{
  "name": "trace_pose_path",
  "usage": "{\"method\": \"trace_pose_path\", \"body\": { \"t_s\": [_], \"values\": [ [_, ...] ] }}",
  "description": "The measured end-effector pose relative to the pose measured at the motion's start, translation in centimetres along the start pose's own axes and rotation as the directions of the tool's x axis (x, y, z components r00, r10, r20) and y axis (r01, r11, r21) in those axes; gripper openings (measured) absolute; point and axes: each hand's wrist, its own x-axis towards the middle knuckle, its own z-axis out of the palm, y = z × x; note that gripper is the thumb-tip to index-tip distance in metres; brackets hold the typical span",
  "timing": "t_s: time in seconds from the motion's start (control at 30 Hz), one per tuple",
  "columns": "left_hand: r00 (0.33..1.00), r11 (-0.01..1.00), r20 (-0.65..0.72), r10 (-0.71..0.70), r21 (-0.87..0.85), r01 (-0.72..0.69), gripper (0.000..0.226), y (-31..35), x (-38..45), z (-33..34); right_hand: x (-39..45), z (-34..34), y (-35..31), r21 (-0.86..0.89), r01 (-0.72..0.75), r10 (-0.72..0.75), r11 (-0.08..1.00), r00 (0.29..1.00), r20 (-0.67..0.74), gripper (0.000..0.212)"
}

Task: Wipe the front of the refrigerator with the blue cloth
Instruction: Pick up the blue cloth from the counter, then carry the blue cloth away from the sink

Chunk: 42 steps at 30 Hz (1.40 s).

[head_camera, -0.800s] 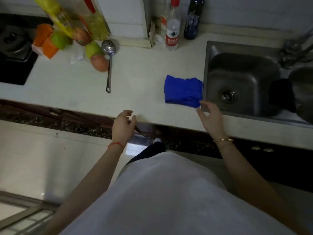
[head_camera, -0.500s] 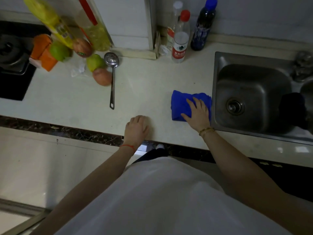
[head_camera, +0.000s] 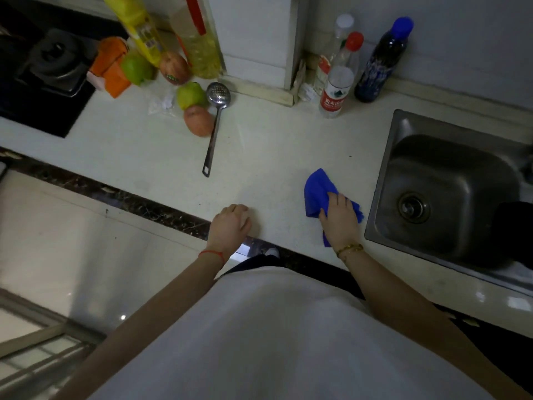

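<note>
The blue cloth (head_camera: 317,192) is bunched up on the pale countertop (head_camera: 259,157), just left of the steel sink (head_camera: 450,186). My right hand (head_camera: 339,217) is closed on the cloth, which sticks out above and below my fingers. My left hand (head_camera: 230,225) rests curled on the counter's front edge, holding nothing. No refrigerator is in view.
A slotted metal ladle (head_camera: 215,125) lies mid-counter beside several apples (head_camera: 196,119) and oil bottles (head_camera: 199,39). Three bottles (head_camera: 334,90) stand at the back by the wall. A gas hob (head_camera: 49,70) is at the far left. A dark object (head_camera: 516,235) sits in the sink's right side.
My right hand went from reaching beside the cloth, to lying flat on it, to gripping it so it crumples. My left hand settled on the counter edge and curled.
</note>
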Motion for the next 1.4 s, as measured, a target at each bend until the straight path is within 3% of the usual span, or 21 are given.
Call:
{"method": "trace_pose_path", "body": {
  "t_s": [0.17,0.27,0.43,0.57,0.77,1.03,1.1,1.2,1.4],
  "values": [
    [0.971,0.959,-0.095,-0.218,-0.204,0.196,0.026,0.1,-5.3,0.1,-3.0,-1.1,1.2,0.277,0.162,-0.16,0.947,0.987,-0.028,0.038],
    [0.909,0.876,-0.134,-0.395,-0.354,0.329,0.022,-0.1,-10.4,1.7,-5.9,-1.5,1.9,0.403,0.216,-0.235,0.889,0.972,-0.002,0.031],
    [0.693,0.58,-0.048,-0.72,-0.59,0.562,0.022,-0.7,-21.8,8.0,-10.1,-1.4,2.7,0.483,0.271,-0.371,0.833,0.92,0.125,0.041],
    [0.477,0.283,0.093,-0.874,-0.7,0.656,0.023,-1.3,-31.5,13.5,-12.4,0.3,1.3,0.423,0.415,-0.538,0.806,0.811,0.23,0.038],
    [0.178,-0.142,0.345,-0.921,-0.727,0.672,0.022,-0.3,-42.3,19.3,-14.4,4.4,-3.9,0.266,0.427,-0.501,0.864,0.678,0.538,0.035],
    [-0.075,-0.48,0.52,-0.851,-0.711,0.513,0.033,-3.9,-47.1,20.5,-15.0,10.3,-12.4,0.087,0.356,-0.311,0.93,0.643,0.699,0.04],
    [-0.072,-0.49,0.523,-0.849,-0.731,0.475,0.033,-6.8,-47.2,19.0,-15.0,11.4,-14.8,0.073,0.327,-0.283,0.942,0.66,0.696,0.041],
    [-0.007,-0.432,0.497,-0.868,-0.749,0.502,0.03,-11.5,-46.4,15.9,-15.0,12.2,-17.9,0.05,0.271,-0.233,0.961,0.698,0.677,0.039],
    [0.066,-0.361,0.433,-0.899,-0.818,0.448,0.027,-21.3,-42.7,8.8,-13.6,14.7,-22.2,-0.074,0.077,-0.007,0.994,0.736,0.677,0.047]
  ]
}}
